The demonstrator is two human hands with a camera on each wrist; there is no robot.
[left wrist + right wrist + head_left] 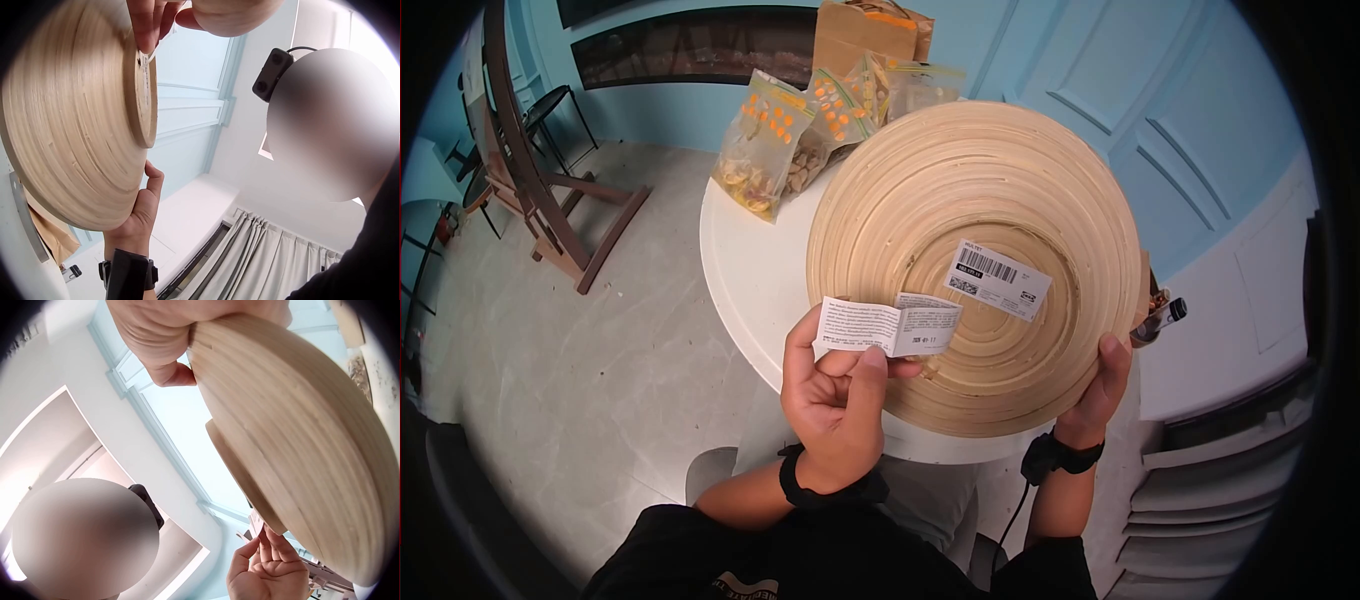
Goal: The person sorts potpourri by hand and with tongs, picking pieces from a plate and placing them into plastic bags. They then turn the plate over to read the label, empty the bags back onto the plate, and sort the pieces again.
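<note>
A round ridged wooden bowl [870,220] is tilted with its underside and foot ring facing up, a white barcode label [1000,280] stuck inside the ring. My right hand [1100,390] grips its lower right rim, thumb on the outer side. My left hand [835,410] pinches a small folded printed paper [860,325] between thumb and fingers, in front of the bowl's lower left part. In the left wrist view, the left fingertips are close to the foot ring [150,119]; whether they touch it, I cannot tell.
Behind the bowl [75,125] on the round white table [730,270] stand several zip bags [765,140] with dried contents and a brown paper bag [855,45]. A dark-capped container [1165,318] is at the right. A wooden easel [530,190] stands on the floor at left.
</note>
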